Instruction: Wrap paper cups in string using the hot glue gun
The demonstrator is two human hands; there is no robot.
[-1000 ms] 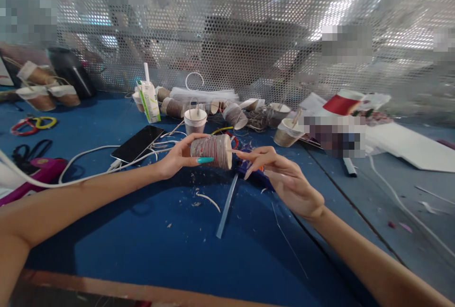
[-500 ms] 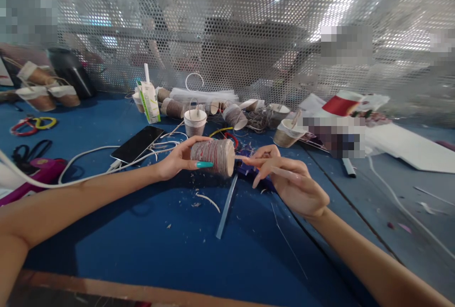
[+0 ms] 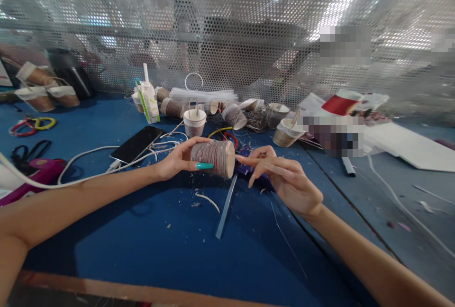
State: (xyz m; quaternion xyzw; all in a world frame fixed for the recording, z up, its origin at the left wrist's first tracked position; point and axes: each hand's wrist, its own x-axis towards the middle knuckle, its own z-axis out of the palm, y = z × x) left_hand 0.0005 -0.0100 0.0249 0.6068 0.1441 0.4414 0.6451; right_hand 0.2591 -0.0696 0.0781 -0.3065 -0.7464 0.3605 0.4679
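Note:
A paper cup [image 3: 213, 158] wrapped in grey yarn with some red strands lies on its side in the air above the table. My left hand [image 3: 177, 161] is closed around its far end, the thumb with a long teal nail along its side. The cup's pale round end faces right. My right hand [image 3: 284, 176] is beside that end, its index finger stretched to the cup's face and the other fingers apart. No held object shows in it. Behind the right fingertips is a purple-blue tool [image 3: 245, 167], partly hidden; a clear glue stick [image 3: 226, 207] lies below.
A phone [image 3: 137, 144] with a white cable lies left of the cup. Behind stand a small white-rimmed cup [image 3: 195, 124], a drink carton [image 3: 149, 103] and several wrapped cups. Scissors [image 3: 23, 128] and a magenta tool [image 3: 42, 174] lie at left. Perforated metal mesh [image 3: 227, 37] borders the back.
My right hand has shifted slightly left, its index fingertip a little nearer the cup's end. The left hand and the cup have hardly moved.

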